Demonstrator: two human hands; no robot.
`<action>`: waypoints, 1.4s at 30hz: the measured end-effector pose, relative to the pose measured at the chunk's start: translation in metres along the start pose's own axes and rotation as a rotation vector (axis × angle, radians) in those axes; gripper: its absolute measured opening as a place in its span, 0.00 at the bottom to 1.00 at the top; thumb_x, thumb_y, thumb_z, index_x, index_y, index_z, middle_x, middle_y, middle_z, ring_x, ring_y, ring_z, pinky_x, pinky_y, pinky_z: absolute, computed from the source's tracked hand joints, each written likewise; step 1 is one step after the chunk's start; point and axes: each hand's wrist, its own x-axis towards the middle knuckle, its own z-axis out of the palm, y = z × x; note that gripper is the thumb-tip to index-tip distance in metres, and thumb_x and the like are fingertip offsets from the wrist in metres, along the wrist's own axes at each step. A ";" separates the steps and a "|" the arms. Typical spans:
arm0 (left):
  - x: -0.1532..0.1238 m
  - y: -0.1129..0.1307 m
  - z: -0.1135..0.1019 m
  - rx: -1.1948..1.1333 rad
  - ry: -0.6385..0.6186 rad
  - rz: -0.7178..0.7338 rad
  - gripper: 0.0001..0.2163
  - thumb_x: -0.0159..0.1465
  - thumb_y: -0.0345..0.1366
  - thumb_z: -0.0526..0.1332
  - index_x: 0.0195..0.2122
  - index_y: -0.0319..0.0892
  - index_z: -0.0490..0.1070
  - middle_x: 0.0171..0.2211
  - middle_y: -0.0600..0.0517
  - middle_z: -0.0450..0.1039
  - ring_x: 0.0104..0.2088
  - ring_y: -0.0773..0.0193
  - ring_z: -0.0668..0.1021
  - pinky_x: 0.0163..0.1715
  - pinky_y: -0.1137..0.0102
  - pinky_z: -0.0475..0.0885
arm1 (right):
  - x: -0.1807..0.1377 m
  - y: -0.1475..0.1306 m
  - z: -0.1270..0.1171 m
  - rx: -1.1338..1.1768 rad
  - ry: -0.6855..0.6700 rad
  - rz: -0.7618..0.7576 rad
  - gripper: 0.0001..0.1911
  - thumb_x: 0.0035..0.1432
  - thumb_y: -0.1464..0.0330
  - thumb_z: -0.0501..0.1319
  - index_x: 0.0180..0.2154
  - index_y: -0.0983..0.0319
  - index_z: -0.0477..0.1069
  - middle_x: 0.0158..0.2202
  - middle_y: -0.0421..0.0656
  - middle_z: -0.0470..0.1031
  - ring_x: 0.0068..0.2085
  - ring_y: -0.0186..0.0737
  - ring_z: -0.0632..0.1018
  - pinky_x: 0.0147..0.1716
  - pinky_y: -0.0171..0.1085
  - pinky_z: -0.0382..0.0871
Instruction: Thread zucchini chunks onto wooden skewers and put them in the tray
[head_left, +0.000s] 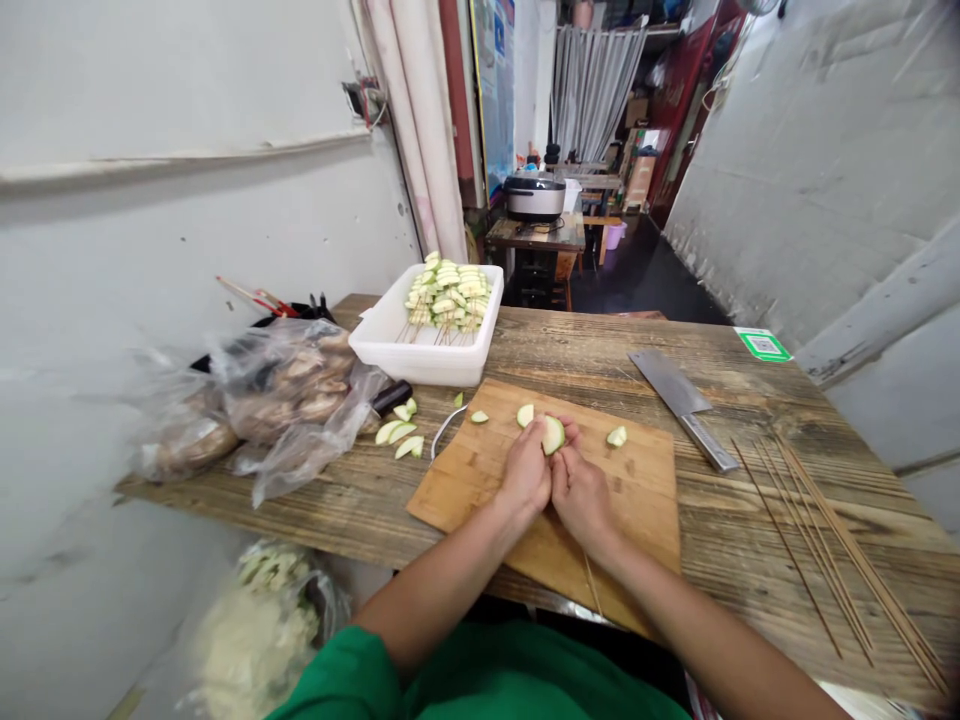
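Both hands meet over the wooden cutting board [480, 480]: the left hand [525, 475] and the right hand [581, 490] press side by side, and their fingertips close together on one pale green vegetable slice [553, 435], which is lifted a little above the board. A thin skewer [592, 585] seems to run under the right wrist. Three more slices lie on the board near the fingers. To the right, a cleaver [682, 405] rests on the table [750, 520], and bamboo skewers [832, 550] lie beyond it. On the left are loose slices [401, 432] and plastic bags [277, 400]. Further away stands a white tray [390, 340] that holds finished vegetable skewers [448, 295].
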 end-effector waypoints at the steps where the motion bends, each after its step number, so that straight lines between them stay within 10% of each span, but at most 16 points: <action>1: 0.001 0.001 0.000 0.017 -0.001 0.022 0.07 0.67 0.30 0.53 0.33 0.37 0.68 0.30 0.48 0.75 0.31 0.63 0.79 0.46 0.60 0.74 | 0.000 0.000 0.000 0.014 -0.005 0.014 0.16 0.63 0.66 0.44 0.28 0.61 0.65 0.23 0.43 0.73 0.22 0.36 0.70 0.24 0.34 0.58; 10: 0.018 0.023 -0.009 -0.030 -0.011 0.157 0.05 0.67 0.31 0.53 0.40 0.38 0.67 0.34 0.48 0.76 0.33 0.65 0.79 0.37 0.69 0.74 | -0.008 0.002 -0.008 0.005 -0.219 -0.002 0.17 0.64 0.65 0.45 0.28 0.62 0.67 0.22 0.43 0.72 0.24 0.39 0.73 0.26 0.34 0.59; 28: -0.005 -0.010 0.001 0.077 -0.130 0.018 0.04 0.66 0.36 0.55 0.37 0.41 0.64 0.36 0.48 0.77 0.32 0.64 0.79 0.41 0.65 0.74 | -0.004 0.007 -0.008 -0.035 0.045 -0.056 0.16 0.63 0.66 0.45 0.27 0.62 0.65 0.20 0.42 0.70 0.19 0.35 0.68 0.22 0.34 0.56; 35: 0.006 0.036 -0.008 0.344 0.019 0.266 0.12 0.65 0.32 0.57 0.49 0.39 0.67 0.35 0.49 0.76 0.30 0.69 0.76 0.33 0.74 0.70 | 0.004 0.014 -0.024 0.147 0.015 0.138 0.21 0.64 0.57 0.45 0.32 0.62 0.69 0.24 0.42 0.71 0.25 0.38 0.71 0.27 0.35 0.61; 42: -0.004 0.041 0.007 0.338 -0.150 0.063 0.10 0.65 0.37 0.58 0.44 0.36 0.70 0.35 0.44 0.77 0.32 0.63 0.78 0.30 0.72 0.70 | 0.005 0.008 -0.022 0.356 -0.127 0.100 0.21 0.64 0.55 0.47 0.33 0.63 0.70 0.30 0.43 0.73 0.31 0.39 0.73 0.33 0.35 0.63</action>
